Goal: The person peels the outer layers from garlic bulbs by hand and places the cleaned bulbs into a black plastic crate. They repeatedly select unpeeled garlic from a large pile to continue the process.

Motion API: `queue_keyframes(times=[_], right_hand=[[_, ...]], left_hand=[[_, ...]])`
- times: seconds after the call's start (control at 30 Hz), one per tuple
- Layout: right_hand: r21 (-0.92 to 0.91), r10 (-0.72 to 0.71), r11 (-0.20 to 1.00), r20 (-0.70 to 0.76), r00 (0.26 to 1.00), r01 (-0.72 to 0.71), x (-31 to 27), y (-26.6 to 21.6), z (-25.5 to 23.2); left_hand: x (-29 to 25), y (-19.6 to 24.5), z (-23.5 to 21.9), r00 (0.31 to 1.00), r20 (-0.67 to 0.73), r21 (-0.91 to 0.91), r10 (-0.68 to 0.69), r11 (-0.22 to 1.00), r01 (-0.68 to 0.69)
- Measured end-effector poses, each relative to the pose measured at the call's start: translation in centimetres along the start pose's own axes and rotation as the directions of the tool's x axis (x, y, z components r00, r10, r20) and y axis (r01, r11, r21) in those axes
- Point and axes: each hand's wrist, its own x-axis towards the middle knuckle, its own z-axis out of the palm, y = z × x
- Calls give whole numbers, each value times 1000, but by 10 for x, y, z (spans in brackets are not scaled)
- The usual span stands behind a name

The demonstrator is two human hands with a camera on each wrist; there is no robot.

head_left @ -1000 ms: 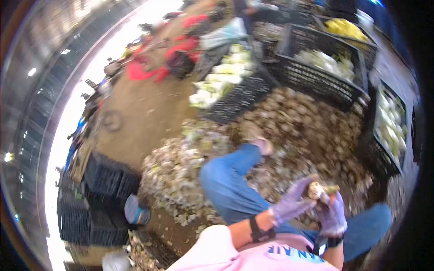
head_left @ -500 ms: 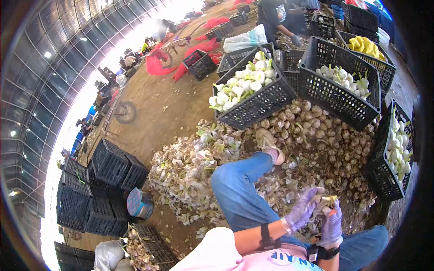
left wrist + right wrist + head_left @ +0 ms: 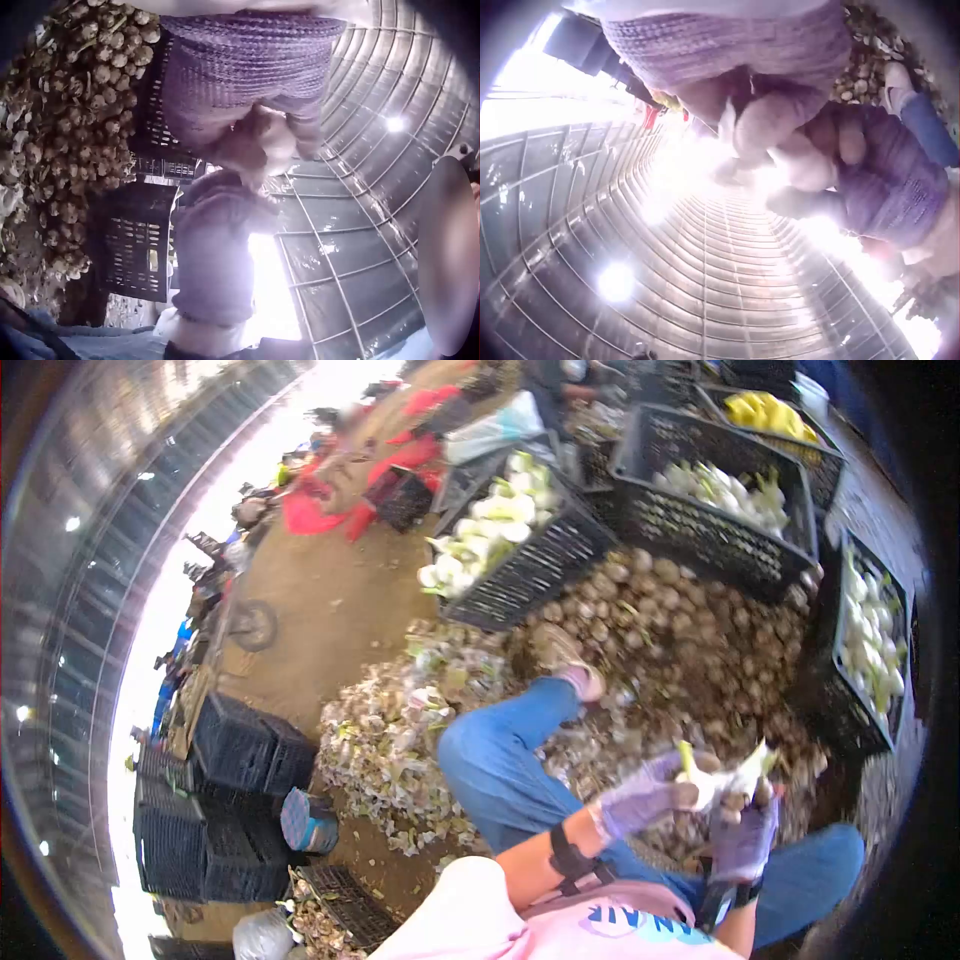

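Observation:
In front of my lap both hands, in purplish knit gloves, meet at a whitish garlic bulb (image 3: 705,788) with a short green stem. My left hand (image 3: 640,800) holds the bulb in its curled fingers; the left wrist view shows the bulb (image 3: 276,142) beneath the glove. My right hand (image 3: 745,838) pinches white garlic skin (image 3: 750,768) with a green tip, stretching away from the bulb. A white strip (image 3: 727,120) shows by the right fingers in the right wrist view. A small red-orange patch shows at the right hand.
Unpeeled garlic (image 3: 690,610) covers the ground ahead, beside a heap of peelings (image 3: 390,750). Black crates of white garlic stand ahead (image 3: 540,575), behind (image 3: 710,545) and at right (image 3: 850,700). Stacked crates (image 3: 220,800) and a bucket (image 3: 307,820) are on the left.
The brownish garlic between my hands now shows white, with a green-tipped white piece drawn out to the right. My hands stand slightly farther apart. The head view has swung and blurred.

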Motion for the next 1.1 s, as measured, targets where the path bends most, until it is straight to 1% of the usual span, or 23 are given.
queue_keyframes(times=[0.03,0.1,0.17,0.23,0.3,0.37,0.4,0.43,0.47,0.5,0.53,0.57,0.63,0.67,0.7,0.77,0.83,0.9,0.93,0.97,1.03,1.07,1.1], right_hand=[[164,50,983,207,977,-84,-2,-8,2],[3,126,992,-74,989,-126,-13,-12,30],[-63,81,994,-85,993,-86,-13,-8,38],[24,50,998,-17,999,-50,-13,-6,27],[55,-149,984,-267,952,170,-5,-18,33],[30,-356,927,-240,903,373,2,-39,34],[82,-377,908,-260,889,410,2,-49,33],[-54,-399,911,-359,844,408,-1,-53,40],[-255,-383,904,-124,915,344,-1,-54,43],[-453,-297,836,103,949,310,-2,-54,43],[-770,-227,604,82,970,207,-8,-45,34],[-874,-305,341,245,920,346,-11,-36,35],[-902,-309,17,407,860,432,-6,-35,41],[-912,-290,97,357,888,398,-6,-33,47],[-885,-306,40,430,849,463,0,-30,48],[-889,-218,69,429,876,453,7,-32,45],[-885,-256,14,447,857,466,14,-30,36],[-902,-188,88,401,897,422,17,-26,25],[-852,-158,230,444,882,470,17,-28,24],[-841,-23,261,486,874,474,14,-28,25],[-883,93,369,346,933,291,8,-19,16],[-883,91,373,341,936,286,11,-19,6],[-919,35,347,212,977,187,15,-19,-7]], left_hand=[[3,3,4,999,-1,37,40,999,-40],[8,11,6,998,-36,186,-52,981,58],[18,-4,-3,942,-57,403,330,871,-281],[14,5,-2,946,-288,395,148,918,-24],[17,-12,-10,936,-286,125,205,976,-176],[14,-5,-9,936,-337,109,105,991,-72],[15,-6,-12,922,-367,41,124,992,-117],[19,-6,-13,907,-396,-26,141,986,-164],[23,-4,-13,910,-393,-43,131,986,-160],[24,-3,-10,912,-389,-44,126,987,-155],[26,-3,-7,927,-361,-77,105,987,-142],[26,-4,-6,940,-332,-110,81,986,-124],[31,-17,-13,948,-301,-110,107,983,-146],[31,-19,-15,966,-247,-105,70,990,-99],[31,-20,-17,980,-194,-96,33,994,-52],[34,-21,-11,981,-190,-29,-31,999,26],[39,-29,-8,963,-259,-46,-81,996,71],[48,-48,-29,968,-237,-99,-82,993,60],[54,-53,-35,950,-297,-152,-97,987,54],[57,-59,-39,926,-359,-205,-116,978,43],[73,-61,-49,898,-425,-384,-114,921,-65],[81,-64,-56,908,-399,-435,-128,898,-65],[89,-64,-57,917,-373,-486,-142,872,-63]])
